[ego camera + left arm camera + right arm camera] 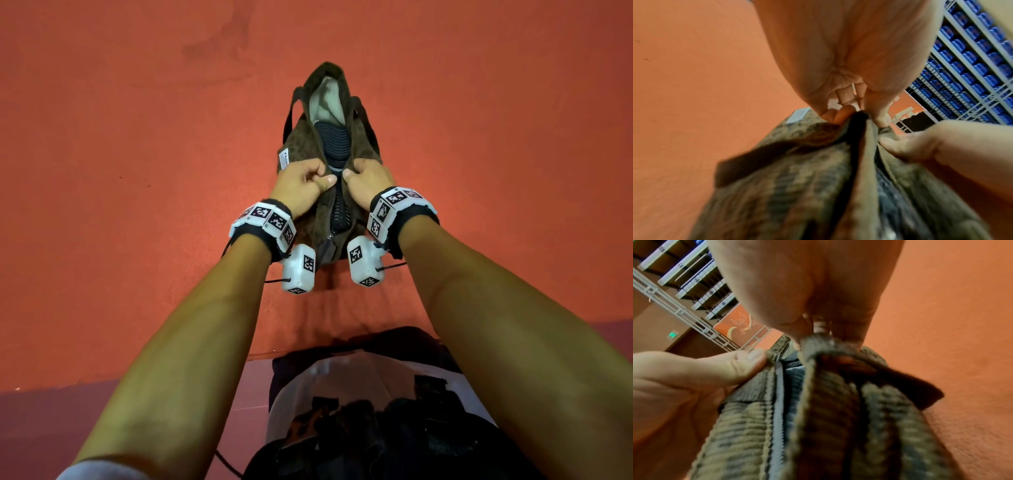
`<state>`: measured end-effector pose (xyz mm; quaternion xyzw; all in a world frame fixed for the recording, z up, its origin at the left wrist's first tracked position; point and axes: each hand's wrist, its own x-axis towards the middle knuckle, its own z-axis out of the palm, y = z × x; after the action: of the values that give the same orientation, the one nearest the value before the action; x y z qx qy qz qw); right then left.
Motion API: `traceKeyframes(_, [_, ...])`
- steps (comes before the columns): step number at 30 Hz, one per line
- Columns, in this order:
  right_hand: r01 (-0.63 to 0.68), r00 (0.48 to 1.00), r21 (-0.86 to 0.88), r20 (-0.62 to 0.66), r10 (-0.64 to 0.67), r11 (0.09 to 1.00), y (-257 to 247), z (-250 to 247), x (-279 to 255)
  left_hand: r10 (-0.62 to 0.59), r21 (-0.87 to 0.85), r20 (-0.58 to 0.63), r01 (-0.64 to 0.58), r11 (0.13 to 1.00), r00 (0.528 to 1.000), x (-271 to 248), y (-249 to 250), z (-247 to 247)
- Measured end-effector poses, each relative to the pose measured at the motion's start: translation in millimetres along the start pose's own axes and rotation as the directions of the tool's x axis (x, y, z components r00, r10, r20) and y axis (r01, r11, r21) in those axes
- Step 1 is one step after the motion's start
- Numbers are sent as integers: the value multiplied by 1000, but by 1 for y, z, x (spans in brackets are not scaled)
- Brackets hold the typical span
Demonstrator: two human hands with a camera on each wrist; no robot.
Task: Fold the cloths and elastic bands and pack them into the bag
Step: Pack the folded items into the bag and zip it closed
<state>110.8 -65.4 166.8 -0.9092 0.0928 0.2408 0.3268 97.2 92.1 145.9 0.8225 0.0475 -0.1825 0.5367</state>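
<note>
At bag [301, 144] mouth, hands pinch edges.

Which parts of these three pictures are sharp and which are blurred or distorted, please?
Head view: evenly lit and sharp on the corduroy bag, left hand and right hand; wide-angle stretch makes the forearms look oversized. Left wrist view: bag handle and nearer fabric smeared, palm close and soft. Right wrist view: the zipper is fairly readable, the fabric around it blurred.
</note>
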Motion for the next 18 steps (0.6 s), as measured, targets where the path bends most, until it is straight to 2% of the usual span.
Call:
traceKeyframes(3, [1, 1000, 13, 16, -1, 1000, 3, -4, -3, -6, 51, 52, 4, 999, 999, 4, 0, 6])
traceKeyframes(8, [-57, 989, 12, 135, 54, 998, 15, 19, -15, -99, 314, 161, 44, 948, 982, -8, -25, 15])
traceKeyframes(13, [-84, 987, -18, 140, 85, 996, 16, 34, -17, -254, 403, 299, 120, 907, 920, -16, -29, 21])
traceKeyframes(15, [-94, 987, -15, 126, 96, 995, 15, 33, -17, -259, 443, 335, 92, 892, 906, -15, -25, 21])
traceKeyframes(18, [-100, 991, 7, 93, 99, 995, 14, 29, -16, -229, 537, 309, 29, 843, 923, -13, -25, 22])
